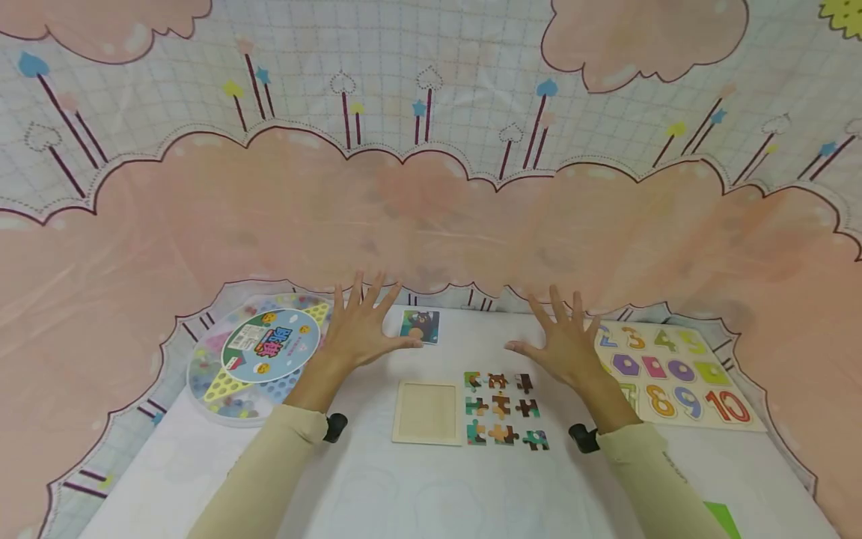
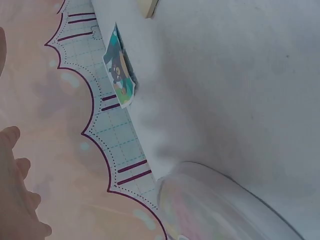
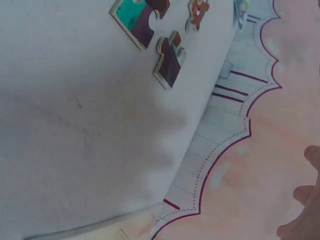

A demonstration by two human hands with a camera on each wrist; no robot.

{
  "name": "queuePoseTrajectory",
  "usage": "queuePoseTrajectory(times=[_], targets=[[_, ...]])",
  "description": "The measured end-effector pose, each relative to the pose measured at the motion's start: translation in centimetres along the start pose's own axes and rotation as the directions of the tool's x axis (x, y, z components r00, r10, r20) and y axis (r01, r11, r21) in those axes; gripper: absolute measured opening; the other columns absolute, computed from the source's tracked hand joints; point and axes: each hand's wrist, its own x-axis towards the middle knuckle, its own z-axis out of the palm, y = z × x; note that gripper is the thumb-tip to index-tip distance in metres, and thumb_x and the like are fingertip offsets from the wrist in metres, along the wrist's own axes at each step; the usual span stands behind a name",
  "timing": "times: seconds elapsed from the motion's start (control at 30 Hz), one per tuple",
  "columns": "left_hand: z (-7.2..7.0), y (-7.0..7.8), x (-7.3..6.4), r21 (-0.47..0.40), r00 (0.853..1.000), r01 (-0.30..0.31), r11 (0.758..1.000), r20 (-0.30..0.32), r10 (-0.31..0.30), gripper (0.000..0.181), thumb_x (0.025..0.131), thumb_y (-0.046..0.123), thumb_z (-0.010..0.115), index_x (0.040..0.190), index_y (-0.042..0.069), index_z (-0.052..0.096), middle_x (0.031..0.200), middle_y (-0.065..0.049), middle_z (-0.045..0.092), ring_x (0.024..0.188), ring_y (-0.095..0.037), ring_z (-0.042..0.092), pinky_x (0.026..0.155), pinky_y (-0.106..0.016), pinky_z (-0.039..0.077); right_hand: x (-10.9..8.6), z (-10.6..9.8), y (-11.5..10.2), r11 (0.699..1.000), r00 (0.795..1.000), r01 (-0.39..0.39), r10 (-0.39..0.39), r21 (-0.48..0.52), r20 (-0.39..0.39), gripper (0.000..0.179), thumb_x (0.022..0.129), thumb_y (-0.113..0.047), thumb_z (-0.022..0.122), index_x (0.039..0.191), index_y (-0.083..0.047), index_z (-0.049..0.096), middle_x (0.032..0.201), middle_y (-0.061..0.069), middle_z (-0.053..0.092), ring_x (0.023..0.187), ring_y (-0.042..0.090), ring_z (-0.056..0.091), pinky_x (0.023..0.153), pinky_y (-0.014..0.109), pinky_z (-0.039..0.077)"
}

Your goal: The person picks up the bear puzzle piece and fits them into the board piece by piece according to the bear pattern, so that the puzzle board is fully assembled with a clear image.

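Note:
Both hands are raised over the table with fingers spread, holding nothing. My left hand point(image 1: 360, 326) is nearest the small bear picture card point(image 1: 420, 327) and the round game box at its left. My right hand point(image 1: 564, 340) hovers between the loose jigsaw pieces point(image 1: 501, 406) and the number board. Those pieces lie apart in a rough grid, showing brown, green and orange parts of a picture. Left of them is a square wooden puzzle tray point(image 1: 427, 413) with a raised rim and a bare bottom. In the right wrist view, a dark jigsaw piece point(image 3: 170, 65) lies near the table edge.
A round clear-lidded game box point(image 1: 269, 348) with coloured beads stands on the left. On the right lies a wooden number board point(image 1: 680, 374) with shapes and digits. A green corner point(image 1: 722, 518) shows at the lower right. Patterned cloth point(image 1: 431, 217) hangs behind the table.

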Motion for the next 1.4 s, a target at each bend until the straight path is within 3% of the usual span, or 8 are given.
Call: queuePoseTrajectory(times=[0.2,0.43,1.03,1.4], targets=[[0.34,0.17,-0.33,-0.007,0.999,0.008,1.0,0.035,-0.008,0.111,0.076,0.087,0.057,0.164,0.033,0.016,0.175,-0.005,0.007,0.161,-0.044,-0.002,0.126,-0.073,-0.001,-0.22,0.64,-0.18,1.0,1.0,0.004,-0.004,0.013,0.02,0.101,0.085,-0.073,0.062,0.164,-0.031,0.016,0.174,0.017,0.007,0.156,0.057,-0.002,0.112,0.089,-0.002],[0.51,-0.4,-0.24,0.011,1.0,0.008,1.0,0.015,-0.009,0.113,0.074,0.09,0.055,0.163,0.029,0.023,0.174,-0.008,0.013,0.16,-0.046,0.003,0.125,-0.075,0.004,0.04,0.41,-0.44,1.0,1.0,0.005,-0.005,0.013,0.012,0.1,0.085,-0.073,0.062,0.164,-0.029,0.019,0.174,0.017,0.008,0.156,0.057,-0.003,0.112,0.088,-0.003],[0.37,-0.4,-0.28,0.0,0.999,0.027,1.0,0.045,-0.027,0.114,0.074,0.089,0.056,0.164,0.031,0.017,0.175,-0.007,0.008,0.161,-0.043,-0.002,0.126,-0.073,-0.001,0.29,0.28,-0.63,1.0,1.0,0.006,-0.006,0.016,0.017,0.102,0.084,-0.073,0.063,0.164,-0.027,0.02,0.173,0.018,0.007,0.156,0.058,-0.003,0.111,0.089,-0.002],[0.14,0.04,-0.5,-0.006,0.998,-0.01,1.0,0.06,0.01,0.116,0.073,0.09,0.056,0.164,0.028,0.019,0.175,-0.009,0.01,0.161,-0.043,0.002,0.125,-0.074,-0.003,0.3,0.6,-0.83,1.0,1.0,0.01,-0.011,0.013,0.011,0.1,0.084,-0.074,0.062,0.164,-0.027,0.023,0.174,0.016,0.007,0.156,0.057,-0.001,0.113,0.087,-0.003]])
